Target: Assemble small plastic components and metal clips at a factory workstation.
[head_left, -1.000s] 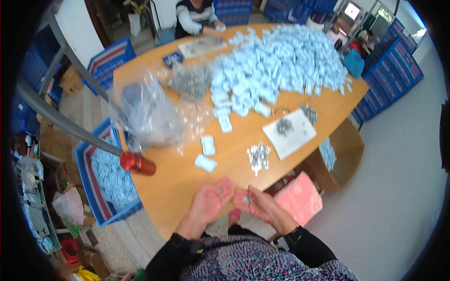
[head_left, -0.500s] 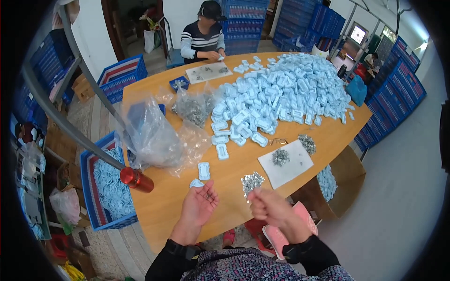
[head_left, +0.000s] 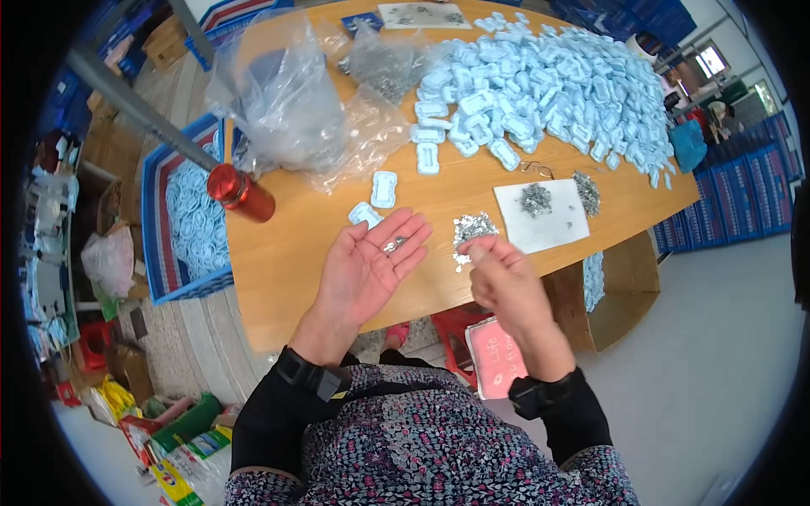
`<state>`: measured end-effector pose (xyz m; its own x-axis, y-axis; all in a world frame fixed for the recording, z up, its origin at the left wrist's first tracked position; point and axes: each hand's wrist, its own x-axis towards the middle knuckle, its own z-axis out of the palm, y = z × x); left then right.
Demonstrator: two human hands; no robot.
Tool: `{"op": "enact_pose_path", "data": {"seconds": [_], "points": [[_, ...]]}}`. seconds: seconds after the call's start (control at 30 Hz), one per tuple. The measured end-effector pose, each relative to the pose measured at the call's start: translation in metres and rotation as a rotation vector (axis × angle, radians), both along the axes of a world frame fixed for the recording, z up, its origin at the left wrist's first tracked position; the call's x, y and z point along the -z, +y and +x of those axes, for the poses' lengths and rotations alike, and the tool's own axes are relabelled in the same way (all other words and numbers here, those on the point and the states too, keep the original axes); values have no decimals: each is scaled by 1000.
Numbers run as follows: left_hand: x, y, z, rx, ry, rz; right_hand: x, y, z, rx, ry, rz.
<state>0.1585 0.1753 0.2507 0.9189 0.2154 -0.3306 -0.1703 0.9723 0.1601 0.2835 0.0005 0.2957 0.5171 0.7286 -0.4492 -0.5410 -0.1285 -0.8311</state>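
My left hand (head_left: 371, 263) is palm up, slightly cupped, and holds a few small silvery metal pieces (head_left: 393, 244) at the base of its fingers. My right hand (head_left: 509, 282) is closed in a pinch beside a small heap of the same metal pieces (head_left: 472, 229). Whatever its fingertips hold is too small to make out. Just beyond my left fingertips lie two light-blue molded pieces, one flat (head_left: 384, 190) and one (head_left: 364, 215) partly covered by my fingers. A white pad (head_left: 523, 229) bearing another metal heap lies to the right.
A big pile of light-blue pieces (head_left: 548, 93) covers the table's far side. Clear plastic bags (head_left: 287, 110) lie at left, near a red bottle (head_left: 242, 194). Eyeglasses (head_left: 537, 169) rest behind the pad. A blue crate (head_left: 156, 228) stands left, a cardboard box (head_left: 624, 295) right.
My view has tilted down, so the person across the table is out of sight. My left palm has opened wider, showing the metal pieces. The right hand stays pinched near the heap.
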Motion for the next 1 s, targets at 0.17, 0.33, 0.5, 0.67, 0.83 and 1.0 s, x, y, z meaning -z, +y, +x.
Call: {"op": "enact_pose_path", "data": {"seconds": [0.17, 0.33, 0.5, 0.67, 0.83, 1.0], "points": [[9, -1, -26, -28, -4, -37, 55, 20, -44, -32, -648, -94], [20, 3, -56, -16, -14, -64, 43, 52, -79, -108, -894, -153], [26, 18, -84, 10, -7, -64, 55, 74, -101, -221, -1170, -120], [29, 37, -113, 10, -34, -101, 53, 94, -127, -230, -763, -201], [38, 53, -135, -5, -23, -112, 60, 115, -155, -167, -708, -136], [32, 63, -148, -27, -3, -129, 52, 127, -177, -197, -715, -127]]}}
